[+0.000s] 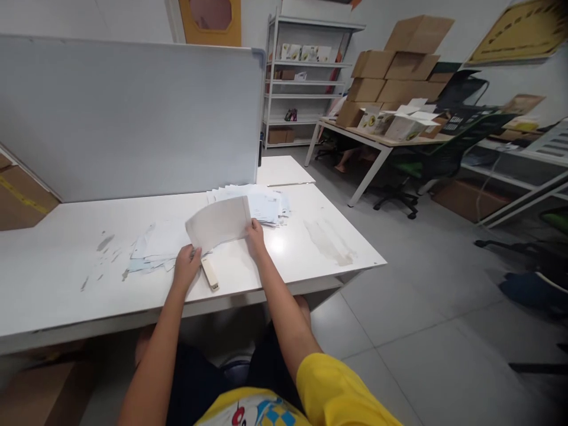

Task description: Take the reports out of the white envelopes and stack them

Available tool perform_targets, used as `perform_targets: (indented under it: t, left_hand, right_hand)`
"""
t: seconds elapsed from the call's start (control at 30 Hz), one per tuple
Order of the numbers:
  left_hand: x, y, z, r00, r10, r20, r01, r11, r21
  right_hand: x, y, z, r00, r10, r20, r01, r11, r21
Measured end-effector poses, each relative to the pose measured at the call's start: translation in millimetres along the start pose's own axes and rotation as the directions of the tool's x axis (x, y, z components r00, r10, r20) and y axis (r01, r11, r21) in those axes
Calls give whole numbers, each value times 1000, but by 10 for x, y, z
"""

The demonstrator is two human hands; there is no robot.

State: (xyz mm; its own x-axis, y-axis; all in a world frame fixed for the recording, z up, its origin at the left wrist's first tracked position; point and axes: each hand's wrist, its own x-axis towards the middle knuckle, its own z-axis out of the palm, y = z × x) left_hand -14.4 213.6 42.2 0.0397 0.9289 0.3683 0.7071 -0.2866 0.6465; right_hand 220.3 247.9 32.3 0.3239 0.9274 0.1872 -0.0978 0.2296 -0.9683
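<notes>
Between my two hands a white sheet of paper [218, 223] is held up above the desk, curved and tilted. My left hand [187, 265] grips its lower left corner, fingers closed. At the right edge, my right hand [255, 236] pinches the paper. A cream stapler [210, 274] lies on the desk just right of my left hand. To the left is a loose pile of papers [153, 245], partly behind the held sheet. Another stack of papers [268, 207] spreads out behind and to the right of it.
A grey partition panel [133, 118] stands along the back of the white desk [293, 260]. A brown carton [22, 198] sits at the left. Farther off are a shelf rack [310, 89], stacked cartons [377, 65] on a table, and an office chair [444, 154].
</notes>
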Motion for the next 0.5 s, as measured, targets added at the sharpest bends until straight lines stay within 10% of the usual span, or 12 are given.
perform_targets:
  t: [0.3, 0.5]
  left_hand:
    - [-87, 96, -3, 999, 44, 13, -44, 999, -4]
    - [-206, 149, -24, 991, 134, 25, -129, 982, -139]
  right_hand:
    - [-272, -49, -112, 994, 33, -100, -37, 999, -34]
    - [-881, -258, -764, 990, 124, -64, -124, 992, 2]
